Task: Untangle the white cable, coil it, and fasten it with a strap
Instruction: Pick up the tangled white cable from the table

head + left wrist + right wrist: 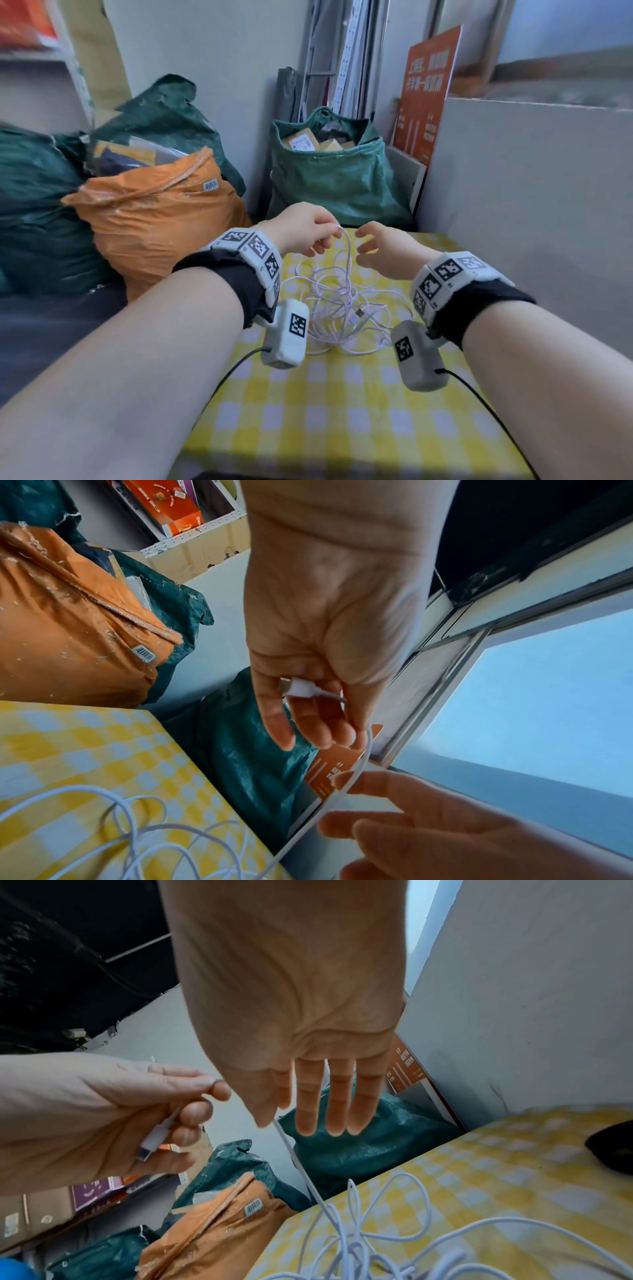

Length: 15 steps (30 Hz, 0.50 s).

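The white cable point(337, 308) lies in a loose tangle on the yellow checked table point(325, 411). One end is lifted above the pile. My left hand point(308, 229) pinches it just behind its white connector point(301, 688), which lies in the curled fingers. From there the cable hangs down past my right hand point(373, 246). That hand is spread with straight fingers point(335, 1096), and the cable point(294, 1156) runs by its thumb; whether it touches I cannot tell. The other plug point(359, 312) rests in the tangle. I see no strap.
An orange sack point(154, 222) and green sacks point(335, 171) crowd the floor beyond the table's far and left edges. A pale panel point(513, 205) stands along the right. A dark object point(613, 1148) sits on the cloth at the right.
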Tool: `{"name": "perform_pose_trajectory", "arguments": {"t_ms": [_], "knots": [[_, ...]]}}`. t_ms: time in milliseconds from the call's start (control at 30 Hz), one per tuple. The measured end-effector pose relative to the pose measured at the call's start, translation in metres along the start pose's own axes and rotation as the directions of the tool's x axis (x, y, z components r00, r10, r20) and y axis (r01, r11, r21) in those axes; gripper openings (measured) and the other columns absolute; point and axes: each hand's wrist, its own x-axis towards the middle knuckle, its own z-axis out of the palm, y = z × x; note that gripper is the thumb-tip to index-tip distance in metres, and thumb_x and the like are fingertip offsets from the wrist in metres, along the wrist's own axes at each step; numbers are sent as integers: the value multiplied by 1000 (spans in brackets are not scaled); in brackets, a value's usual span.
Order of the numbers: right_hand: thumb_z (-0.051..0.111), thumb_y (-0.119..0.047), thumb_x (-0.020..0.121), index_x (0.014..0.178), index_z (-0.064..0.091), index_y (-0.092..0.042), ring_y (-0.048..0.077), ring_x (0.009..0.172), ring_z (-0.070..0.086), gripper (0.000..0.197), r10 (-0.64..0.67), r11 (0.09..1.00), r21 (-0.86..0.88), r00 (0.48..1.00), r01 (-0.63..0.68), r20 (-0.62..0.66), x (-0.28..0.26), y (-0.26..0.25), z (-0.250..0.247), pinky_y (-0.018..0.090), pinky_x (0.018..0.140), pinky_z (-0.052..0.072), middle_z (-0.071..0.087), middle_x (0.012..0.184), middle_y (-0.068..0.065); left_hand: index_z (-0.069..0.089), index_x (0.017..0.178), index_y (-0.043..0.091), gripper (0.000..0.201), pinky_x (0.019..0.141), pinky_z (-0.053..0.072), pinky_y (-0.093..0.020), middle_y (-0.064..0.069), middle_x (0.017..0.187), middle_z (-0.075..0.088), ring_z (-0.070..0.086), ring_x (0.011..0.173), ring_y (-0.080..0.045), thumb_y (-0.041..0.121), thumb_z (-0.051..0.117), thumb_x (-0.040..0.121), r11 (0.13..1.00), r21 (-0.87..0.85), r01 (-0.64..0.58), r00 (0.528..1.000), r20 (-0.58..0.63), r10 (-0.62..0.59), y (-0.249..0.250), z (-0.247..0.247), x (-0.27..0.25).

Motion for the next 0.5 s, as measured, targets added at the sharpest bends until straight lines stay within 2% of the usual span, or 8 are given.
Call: {"name": "perform_pose_trajectory", "arguments": {"t_ms": [67,133,233,367,500], "knots": [[58,-19,89,126,53,-17,15,87,53,37,-21,1000,14,1000,20,23,-5,-7,-3,23,68,40,64,115,2,63,87,12,18,55,48,-20,1,65,53,51,55,-10,14,49,96,996,-86,-28,999,-26,25,10,-4,-6],[56,-19,90,115,61,-16,16,83,53,25,-28,999,30,999,27,34,-11,-14,-5,23,61,43,64,107,4,63,83,14,20,55,48,-22,1,63,51,49,52,-10,14,47,97,987,-150,-64,997,-53,56,20,-11,-14],[53,-17,91,94,61,-19,19,76,59,10,-3,990,138,998,-5,57,-18,-19,-4,29,64,52,66,98,6,62,82,15,23,55,48,-23,2,61,48,46,50,-10,15,45,99,972,-211,-102,993,-86,85,32,-20,-23],[50,-21,93,87,59,-20,16,73,59,11,5,989,144,994,-20,110,-28,-20,0,27,65,52,66,92,-1,60,83,15,23,57,48,-23,1,61,45,42,50,-11,16,44,100,956,-269,-118,988,-132,84,41,-28,-32],[48,-19,96,81,53,-16,17,64,60,16,-5,972,234,994,-20,107,-31,-20,7,25,59,51,68,86,4,60,82,14,24,54,44,-23,0,61,45,41,50,-11,15,44,99,966,-247,-74,975,-223,18,39,-29,-37]]}}
